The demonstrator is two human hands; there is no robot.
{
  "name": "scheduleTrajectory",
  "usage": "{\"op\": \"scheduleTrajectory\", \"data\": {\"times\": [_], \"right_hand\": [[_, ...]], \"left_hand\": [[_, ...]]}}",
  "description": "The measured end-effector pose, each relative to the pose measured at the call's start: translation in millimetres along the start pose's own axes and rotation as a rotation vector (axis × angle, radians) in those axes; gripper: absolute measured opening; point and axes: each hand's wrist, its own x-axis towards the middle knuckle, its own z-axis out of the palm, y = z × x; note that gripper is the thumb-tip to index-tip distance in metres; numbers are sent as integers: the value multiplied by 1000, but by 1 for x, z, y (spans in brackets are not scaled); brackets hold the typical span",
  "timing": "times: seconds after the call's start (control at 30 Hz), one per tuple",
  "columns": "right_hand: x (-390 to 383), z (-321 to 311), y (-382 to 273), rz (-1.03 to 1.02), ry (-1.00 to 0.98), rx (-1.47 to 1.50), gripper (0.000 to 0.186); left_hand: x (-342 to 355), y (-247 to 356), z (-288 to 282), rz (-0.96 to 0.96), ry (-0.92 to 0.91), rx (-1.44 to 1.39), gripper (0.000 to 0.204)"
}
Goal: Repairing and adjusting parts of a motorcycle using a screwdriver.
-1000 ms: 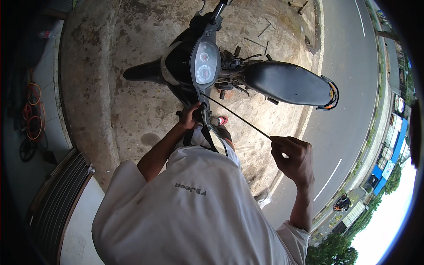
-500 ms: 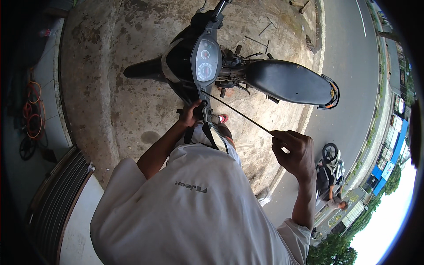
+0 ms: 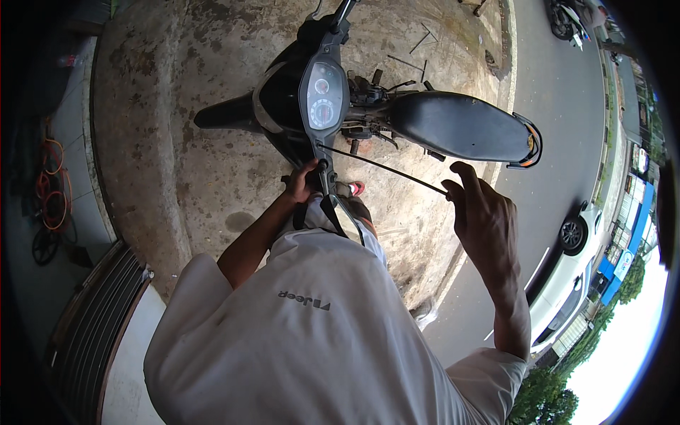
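Observation:
A black motorbike (image 3: pixel 283 92) stands ahead, its dashboard (image 3: pixel 322 95) facing up. My left hand (image 3: pixel 301 184) is closed on the near handlebar grip, beside a mirror (image 3: pixel 341 216). A thin black rod (image 3: pixel 382 164) slants from just below the dashboard to my right hand (image 3: pixel 482 216), whose index finger is raised while the lower fingers pinch the rod's end.
The seat (image 3: pixel 457 127) extends rightward over stained concrete (image 3: pixel 170 142). Metal tools (image 3: pixel 418 46) lie behind it. Orange hoses (image 3: pixel 51 184) and a dark shutter (image 3: pixel 88 319) are at left. A white car (image 3: pixel 567 283) and another motorbike (image 3: pixel 567 21) are on the road.
My right hand has moved right and up, index finger lifting, and the rod's outer end has risen. A passing motorbike has moved to the top of the road; a white car has appeared.

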Motion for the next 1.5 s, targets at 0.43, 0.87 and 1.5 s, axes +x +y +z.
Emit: {"op": "scheduleTrajectory", "data": {"times": [0.43,0.87,1.5], "right_hand": [[22,-23,-5,-113,-94,131,9],[26,-19,-15,-443,-173,-161,9],[61,-36,-48,302,-615,4,6]], "left_hand": [[-11,9,47,91,168,-29,27],[1,-10,15,135,357,80,27],[-6,0,47,78,349,29,23]]}}
